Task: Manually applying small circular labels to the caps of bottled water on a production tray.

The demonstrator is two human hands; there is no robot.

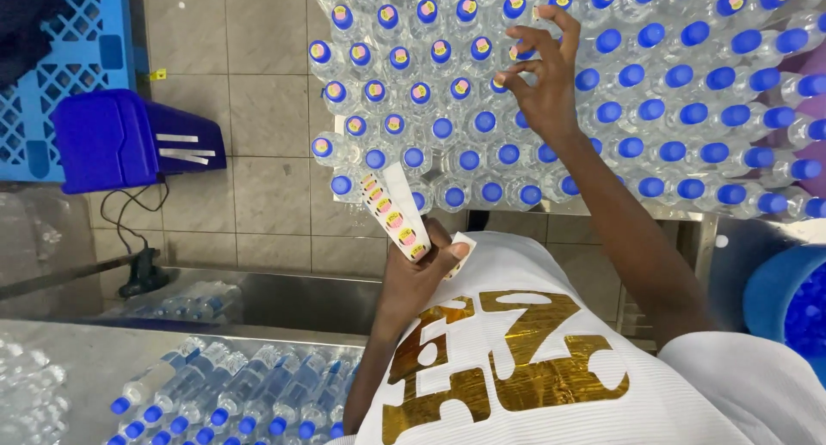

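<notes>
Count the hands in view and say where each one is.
2. The left hand holds a sticker strip at lower centre; the right hand reaches over the capped bottles at top.

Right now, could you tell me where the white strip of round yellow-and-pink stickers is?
In the head view, the white strip of round stickers is in the left hand, centre frame, just below the near edge of the blue-capped clear plastic bottles.
</notes>
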